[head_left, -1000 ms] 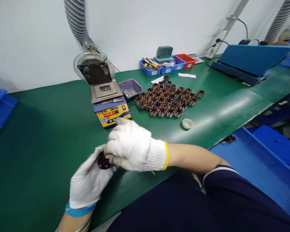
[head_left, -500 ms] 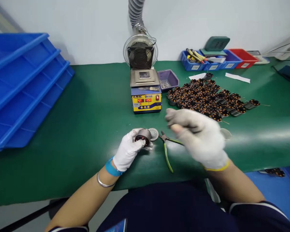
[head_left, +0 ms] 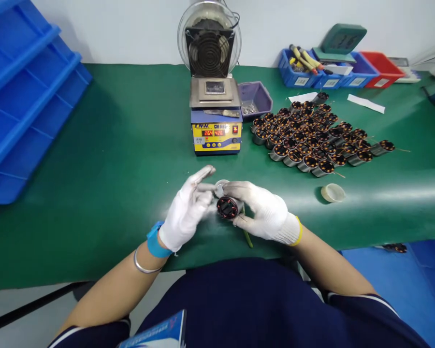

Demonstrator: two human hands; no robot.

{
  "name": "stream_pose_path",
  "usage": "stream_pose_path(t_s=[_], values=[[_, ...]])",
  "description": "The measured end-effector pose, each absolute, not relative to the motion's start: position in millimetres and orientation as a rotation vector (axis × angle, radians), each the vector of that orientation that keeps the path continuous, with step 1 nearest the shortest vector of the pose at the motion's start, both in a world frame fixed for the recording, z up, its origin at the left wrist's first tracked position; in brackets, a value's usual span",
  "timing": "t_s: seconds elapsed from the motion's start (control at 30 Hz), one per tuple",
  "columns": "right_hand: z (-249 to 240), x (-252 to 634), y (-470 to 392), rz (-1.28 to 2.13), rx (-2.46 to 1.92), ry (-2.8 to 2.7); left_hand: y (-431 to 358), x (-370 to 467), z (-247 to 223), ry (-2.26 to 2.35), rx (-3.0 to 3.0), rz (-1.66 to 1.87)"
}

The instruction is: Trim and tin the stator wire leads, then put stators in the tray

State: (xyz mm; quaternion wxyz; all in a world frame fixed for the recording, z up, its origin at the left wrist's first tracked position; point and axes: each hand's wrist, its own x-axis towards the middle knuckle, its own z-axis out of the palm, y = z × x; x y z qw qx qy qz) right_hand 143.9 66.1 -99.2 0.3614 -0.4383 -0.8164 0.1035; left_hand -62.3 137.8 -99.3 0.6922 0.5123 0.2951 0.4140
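Observation:
A round metal motor part (head_left: pixel 227 208) with a dark core and copper windings is held by my right hand (head_left: pixel 263 210), its wound end turned to the left. My left hand (head_left: pixel 188 210), also in a white glove, is just left of the part with its fingers apart and nothing in them. Behind the part sits a small round dish (head_left: pixel 221 187), partly covered by my right fingers. Green-handled cutters (head_left: pixel 248 239) lie under my right hand, mostly hidden.
A yellow and blue solder pot (head_left: pixel 216 137) stands ahead, a purple tray (head_left: pixel 261 99) beside it. Many similar parts (head_left: pixel 308 140) are grouped at the right, near a small round cup (head_left: pixel 333 193). Blue bins (head_left: pixel 32 96) are at left; small boxes (head_left: pixel 380 70) line the back.
The motor part has passed from my left hand to my right hand, which came in from the right. My left fingers have opened. The view has tilted downward.

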Motion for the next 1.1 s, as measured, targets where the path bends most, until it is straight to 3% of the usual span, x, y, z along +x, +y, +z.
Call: stream_pose_path(t_s=[0.1,0.27,0.3,0.43,0.63,0.8,1.0,1.1], values=[[-101,148,66,0.162,-1.144,-2.140,140,-63,-95,0.808,1.453,0.968],[-100,155,65,0.077,-1.150,-2.102,155,-85,-81,0.511,1.448,0.198],[-99,157,65,0.073,-1.155,-2.089,158,-86,-80,0.475,1.401,0.213],[-100,157,66,0.029,-1.156,-2.104,153,-72,-88,0.712,1.335,0.814],[-104,157,64,0.004,-1.152,-2.087,132,-52,-94,0.762,1.265,0.511],[-103,158,63,-0.025,-1.202,-1.996,143,-59,-93,0.808,1.017,1.399],[-105,148,65,-0.082,-1.132,-2.058,132,-55,-104,0.861,1.484,0.885],[-107,149,63,-0.027,-1.126,-2.080,124,-56,-97,0.836,1.334,1.137]])
